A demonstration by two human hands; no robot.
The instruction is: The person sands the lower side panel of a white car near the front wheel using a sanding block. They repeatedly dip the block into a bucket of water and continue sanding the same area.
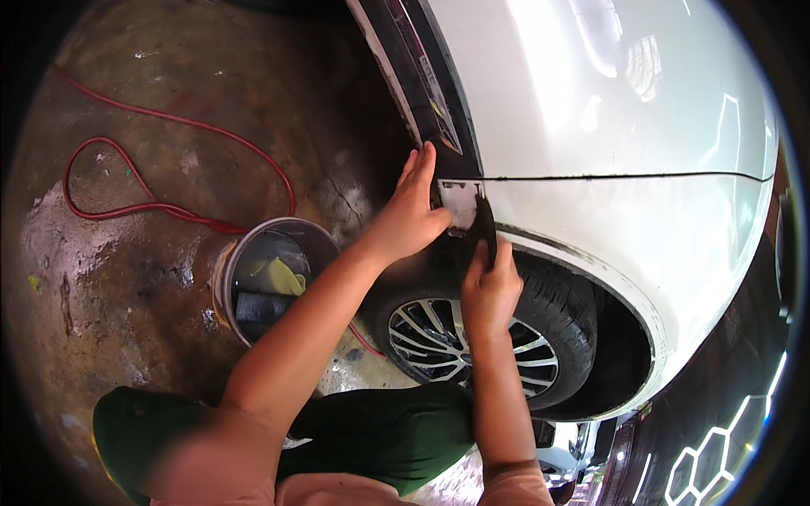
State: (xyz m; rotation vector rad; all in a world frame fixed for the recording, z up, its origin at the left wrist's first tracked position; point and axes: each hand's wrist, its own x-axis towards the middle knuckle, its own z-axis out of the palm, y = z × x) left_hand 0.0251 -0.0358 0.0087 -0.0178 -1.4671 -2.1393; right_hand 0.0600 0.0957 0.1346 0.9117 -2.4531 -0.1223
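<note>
A white car point(591, 126) fills the upper right, with its dark lower door trim point(434, 93) running down to the front of a wheel arch point(591, 266). My left hand point(413, 211) rests against the end of this trim, fingers stretched out and thumb pointing right. Just beside the thumb is a small pale, scuffed patch point(460, 202) of the body. My right hand point(492, 291) grips a slim black hand tool point(483, 232), its tip at the patch's right edge. The tool's exact kind is unclear, and my fingers hide its lower end.
Below my hands stands the wheel point(472, 341) with its black tyre and silver spokes. To the left, a bucket point(221, 278) holds water, a yellow-green cloth point(283, 277) and a dark block point(260, 307). A red hose point(181, 120) loops over the wet, stained floor.
</note>
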